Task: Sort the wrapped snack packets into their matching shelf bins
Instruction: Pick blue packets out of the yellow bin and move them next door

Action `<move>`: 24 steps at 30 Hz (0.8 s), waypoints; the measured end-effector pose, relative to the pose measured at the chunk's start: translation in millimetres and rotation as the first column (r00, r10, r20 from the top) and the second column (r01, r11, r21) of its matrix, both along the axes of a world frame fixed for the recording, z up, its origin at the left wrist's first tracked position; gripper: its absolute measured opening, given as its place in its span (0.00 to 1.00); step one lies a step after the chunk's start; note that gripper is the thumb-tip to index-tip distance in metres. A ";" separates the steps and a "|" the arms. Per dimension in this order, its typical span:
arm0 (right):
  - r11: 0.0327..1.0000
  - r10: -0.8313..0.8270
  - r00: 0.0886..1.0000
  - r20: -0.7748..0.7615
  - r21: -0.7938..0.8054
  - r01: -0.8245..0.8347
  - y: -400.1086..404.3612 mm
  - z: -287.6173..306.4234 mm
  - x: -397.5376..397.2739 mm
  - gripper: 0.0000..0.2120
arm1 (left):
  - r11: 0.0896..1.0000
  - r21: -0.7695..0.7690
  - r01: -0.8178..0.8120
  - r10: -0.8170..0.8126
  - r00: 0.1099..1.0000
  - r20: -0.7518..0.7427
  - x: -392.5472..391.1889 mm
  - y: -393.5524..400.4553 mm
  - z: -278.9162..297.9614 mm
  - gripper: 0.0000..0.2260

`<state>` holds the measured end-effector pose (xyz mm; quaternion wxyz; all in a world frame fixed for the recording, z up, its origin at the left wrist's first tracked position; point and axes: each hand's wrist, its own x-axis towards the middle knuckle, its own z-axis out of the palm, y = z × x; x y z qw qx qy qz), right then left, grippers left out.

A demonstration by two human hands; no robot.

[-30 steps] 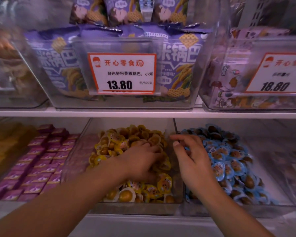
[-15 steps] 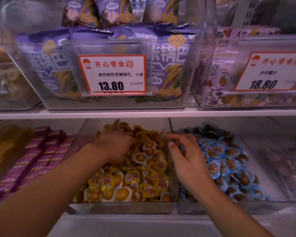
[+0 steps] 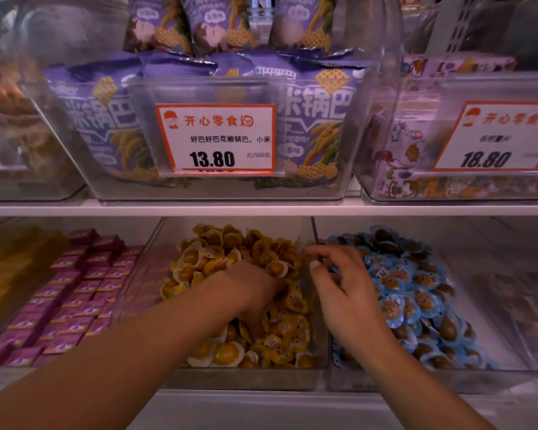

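Observation:
On the lower shelf a clear middle bin (image 3: 246, 380) holds several yellow-wrapped snack packets (image 3: 230, 249). The clear bin (image 3: 448, 380) to its right holds several blue-wrapped packets (image 3: 410, 290). My left hand (image 3: 249, 293) reaches down into the yellow pile, and its fingertips are buried among the packets and hidden. My right hand (image 3: 345, 283) hovers over the divider between the two bins, at the left edge of the blue packets. Its fingers are loosely curled and spread, with nothing seen between them.
Small pink boxes (image 3: 75, 293) fill the lower bin at the left. A white shelf edge (image 3: 261, 210) runs just above the hands. Above it stand clear bins of purple snack bags (image 3: 317, 119) with a price tag (image 3: 215, 138).
My left hand moved from the back left of the yellow pile toward the front middle and dug in. My right hand stayed over the divider.

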<state>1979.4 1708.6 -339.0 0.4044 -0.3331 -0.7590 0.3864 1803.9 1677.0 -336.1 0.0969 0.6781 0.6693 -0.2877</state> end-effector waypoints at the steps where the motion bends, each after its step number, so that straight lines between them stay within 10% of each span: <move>1: 1.000 0.003 1.000 0.004 -0.003 -0.003 -0.3 0.3 0.3 0.09 | 1.000 0.002 -0.004 0.004 1.000 0.029 -0.5 0.1 -1.5 0.40; 8: 0.999 0.021 1.000 0.008 -0.024 -0.021 -1.9 2.4 1.7 0.10 | 0.991 0.091 -0.094 0.063 0.953 0.298 -13.8 -3.2 2.2 0.28; 14: 1.000 0.014 1.000 0.013 0.007 -0.015 -2.7 5.5 -0.5 0.09 | 0.750 0.294 -0.593 0.103 0.543 0.834 -31.7 -41.1 38.6 0.13; 19: 0.997 -0.009 0.997 0.072 0.082 0.003 -5.3 12.1 0.9 0.10 | 0.415 -0.116 -0.902 -0.046 -0.148 0.988 -19.9 -88.1 33.7 0.12; 24: 0.746 -0.094 0.952 0.292 0.653 -0.127 -12.7 47.0 7.5 0.12 | 0.303 -0.076 -0.950 -0.083 -0.106 0.991 -20.3 -110.8 23.4 0.12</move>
